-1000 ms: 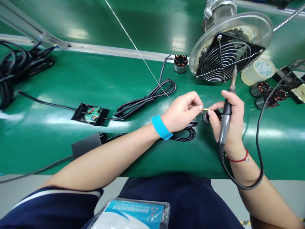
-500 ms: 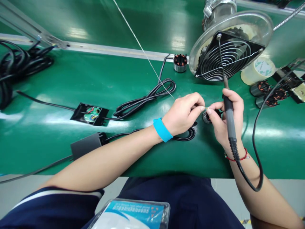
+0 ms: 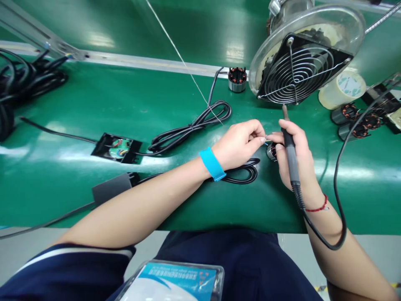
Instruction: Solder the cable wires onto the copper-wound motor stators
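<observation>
**Fine wire pinched between both hands over a small wound coil**

The left hand point(image 3: 239, 144), with a blue wristband point(image 3: 212, 164) on its wrist, has thumb and forefinger closed tight on the end of a thin wire point(image 3: 265, 140). The right hand point(image 3: 294, 156) meets it from the other side: its forefinger and thumb close on the same wire, while the remaining fingers wrap the handle of a soldering iron point(image 3: 290, 146), whose tip points up and away toward the fan guard point(image 3: 297, 71). Just below the fingertips, partly hidden by the right hand, sits a small motor coil point(image 3: 272, 151) on the green surface point(image 3: 125, 104), beside a bundled black cable point(image 3: 241, 173).

The wire looks very light, thin and easily bent, so it likely needs a fingertip pinch close to its free end, as both hands have it now. The coil appears small, rigid and metal-cased, with fine copper windings that could be damaged; its outer shell seems the safer place to hold. The iron is best kept by its insulated handle, since the metal tip may be hot.

Farther off lie an open black box point(image 3: 117, 147) with coloured wiring, another coil point(image 3: 237, 79) and a tape roll point(image 3: 343, 88).
</observation>
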Available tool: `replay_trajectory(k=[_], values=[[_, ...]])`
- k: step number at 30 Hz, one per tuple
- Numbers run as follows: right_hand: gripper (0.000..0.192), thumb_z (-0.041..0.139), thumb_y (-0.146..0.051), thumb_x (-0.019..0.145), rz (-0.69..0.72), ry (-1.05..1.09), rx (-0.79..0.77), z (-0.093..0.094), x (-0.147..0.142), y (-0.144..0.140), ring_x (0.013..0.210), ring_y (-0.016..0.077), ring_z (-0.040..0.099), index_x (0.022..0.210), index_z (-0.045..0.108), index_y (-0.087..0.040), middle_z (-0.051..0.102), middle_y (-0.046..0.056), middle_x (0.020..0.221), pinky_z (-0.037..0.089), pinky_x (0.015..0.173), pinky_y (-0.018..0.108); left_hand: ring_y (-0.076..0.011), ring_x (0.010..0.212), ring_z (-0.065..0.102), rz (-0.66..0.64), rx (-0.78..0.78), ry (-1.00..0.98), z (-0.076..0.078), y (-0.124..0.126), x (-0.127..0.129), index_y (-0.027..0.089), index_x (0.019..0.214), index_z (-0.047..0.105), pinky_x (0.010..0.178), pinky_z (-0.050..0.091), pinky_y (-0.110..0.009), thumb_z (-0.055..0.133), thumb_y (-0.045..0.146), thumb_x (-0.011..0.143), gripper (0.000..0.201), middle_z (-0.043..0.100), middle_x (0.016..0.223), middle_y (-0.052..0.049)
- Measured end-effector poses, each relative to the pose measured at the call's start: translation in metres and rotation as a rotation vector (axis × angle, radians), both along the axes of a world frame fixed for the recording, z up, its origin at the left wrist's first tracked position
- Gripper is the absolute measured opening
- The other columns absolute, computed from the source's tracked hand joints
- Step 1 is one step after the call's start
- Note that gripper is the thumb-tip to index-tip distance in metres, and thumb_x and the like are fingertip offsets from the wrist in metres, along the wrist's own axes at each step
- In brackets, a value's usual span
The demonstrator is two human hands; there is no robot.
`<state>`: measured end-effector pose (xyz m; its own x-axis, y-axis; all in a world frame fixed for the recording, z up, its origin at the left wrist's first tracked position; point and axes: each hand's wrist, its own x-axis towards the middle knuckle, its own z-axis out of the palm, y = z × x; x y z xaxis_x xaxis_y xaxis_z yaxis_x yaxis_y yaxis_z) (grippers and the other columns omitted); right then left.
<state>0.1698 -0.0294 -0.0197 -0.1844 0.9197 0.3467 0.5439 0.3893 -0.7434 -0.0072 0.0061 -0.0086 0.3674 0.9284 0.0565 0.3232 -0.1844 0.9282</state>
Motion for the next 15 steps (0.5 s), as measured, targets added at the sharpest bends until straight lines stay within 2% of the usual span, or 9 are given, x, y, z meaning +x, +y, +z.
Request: replay_trajectory(k=[6, 11, 15], values=[[0.055, 0.067, -0.021, 0.084, 0.043, -0.01, 0.007, 0.007, 0.006, 0.0, 0.092, 0.0212, 0.067, 0.134, 0.046, -0.031, 0.071, -0.002, 0.091, 0.049, 0.095, 0.048, -0.0102, 0.062, 0.05, 0.017, -0.024, -0.002, -0.002, 0.002, 0.0, 0.015, 0.076, 0.055, 0.057, 0.038, -0.024, 0.055, 0.014, 0.082, 0.006, 0.058, 0.068, 0.002], [0.045, 0.063, -0.017, 0.084, -0.154, -0.039, 0.051, 0.003, -0.004, 0.007, 0.076, 0.0187, 0.065, 0.126, 0.052, -0.03, 0.067, -0.004, 0.083, 0.052, 0.087, 0.043, -0.0109, 0.065, 0.051, 0.009, -0.053, -0.057, -0.003, 0.002, 0.001, 0.016, 0.075, 0.055, 0.06, 0.04, -0.024, 0.055, 0.015, 0.08, 0.005, 0.057, 0.07, 0.001], [0.049, 0.064, -0.017, 0.084, -0.182, -0.058, 0.07, 0.004, -0.005, 0.006, 0.078, 0.0199, 0.067, 0.129, 0.05, -0.03, 0.069, -0.002, 0.086, 0.054, 0.085, 0.042, -0.0112, 0.066, 0.052, -0.006, -0.058, -0.087, -0.004, 0.002, 0.002, 0.016, 0.076, 0.055, 0.06, 0.042, -0.025, 0.056, 0.016, 0.08, 0.004, 0.058, 0.071, 0.0]])
